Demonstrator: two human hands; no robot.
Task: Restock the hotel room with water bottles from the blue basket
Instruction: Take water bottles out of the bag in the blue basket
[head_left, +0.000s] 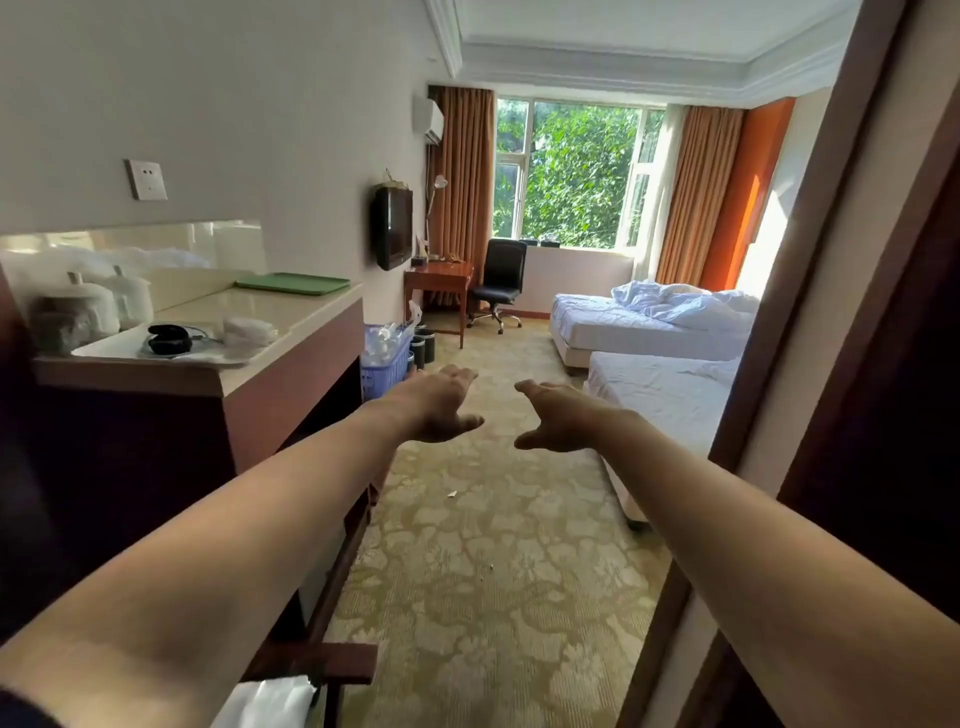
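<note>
A blue basket (385, 370) holding several clear water bottles (382, 340) stands on the carpet just past the end of the counter, on the left. My left hand (441, 402) is stretched out in front of me, fingers apart and empty, a little to the right of the basket and nearer to me. My right hand (558, 415) is held out beside it, also empty with fingers spread. Neither hand touches anything.
A counter (270, 312) runs along the left wall with a green tray (293, 283), a white tray with a black item, and white lidded cups. Two beds (660, 395) lie at the right. A desk (439, 280) and office chair (501, 283) stand by the window. A dark door frame (810, 291) borders the right.
</note>
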